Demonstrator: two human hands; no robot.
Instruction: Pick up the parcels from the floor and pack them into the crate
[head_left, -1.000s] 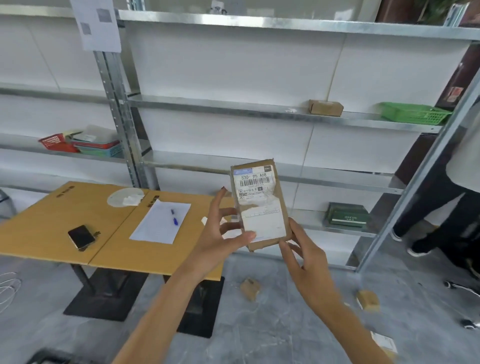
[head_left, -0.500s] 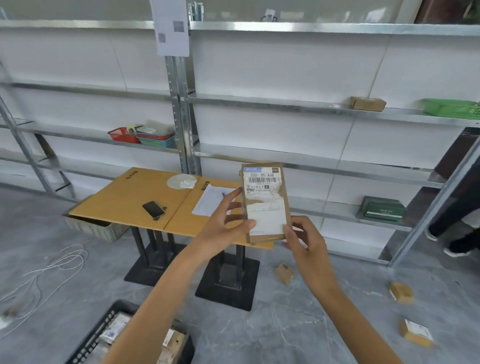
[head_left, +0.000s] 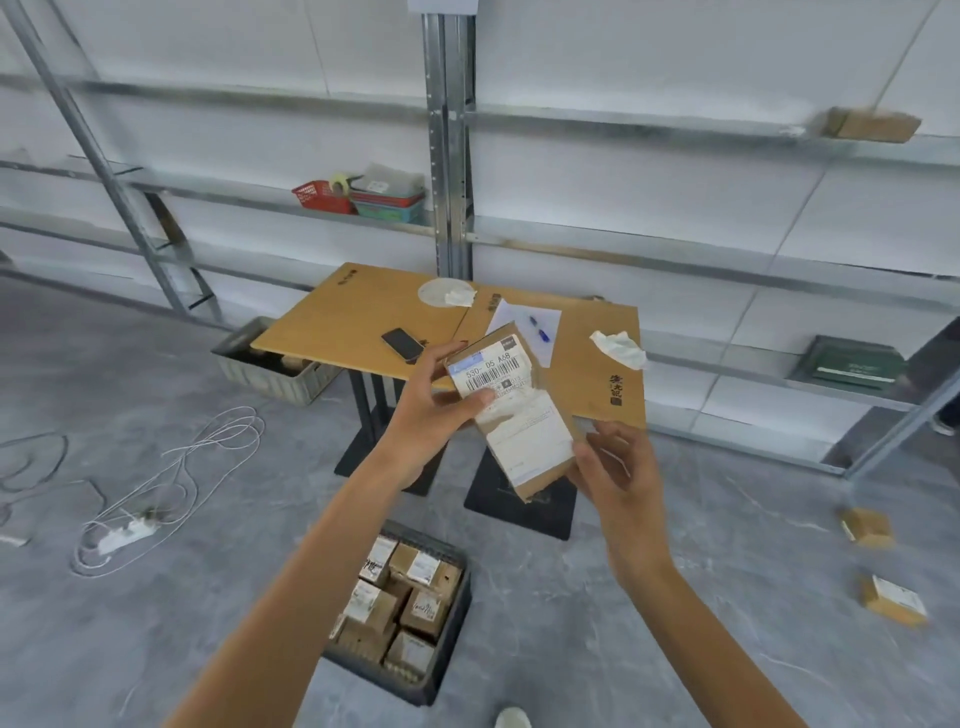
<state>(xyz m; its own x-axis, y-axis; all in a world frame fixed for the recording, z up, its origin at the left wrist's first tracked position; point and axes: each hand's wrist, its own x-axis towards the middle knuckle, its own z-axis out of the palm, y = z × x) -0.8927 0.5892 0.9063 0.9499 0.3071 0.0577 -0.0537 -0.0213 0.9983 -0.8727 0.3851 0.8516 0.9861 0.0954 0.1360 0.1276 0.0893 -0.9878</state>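
A flat brown cardboard parcel (head_left: 519, 415) with a white barcode label is held up in front of me, tilted to the left. My left hand (head_left: 431, 410) grips its upper end, thumb across the label. My right hand (head_left: 618, 467) holds its lower right corner. Below my arms a dark crate (head_left: 457, 660) stands on the floor with several small labelled parcels inside. Two more parcels, one (head_left: 866, 527) and another (head_left: 894, 600), lie on the floor at the right.
A wooden table (head_left: 337, 322) on black bases stands ahead with a phone (head_left: 402, 343), paper, pen and crumpled tissue. A grey bin (head_left: 270, 376) sits under its left end. White cables (head_left: 171, 467) lie on the floor at left. Metal shelving (head_left: 449, 156) lines the wall.
My view has swung left and downward, bringing the crate fully into sight. The parcel has tilted left and dropped lower, still held in both hands.
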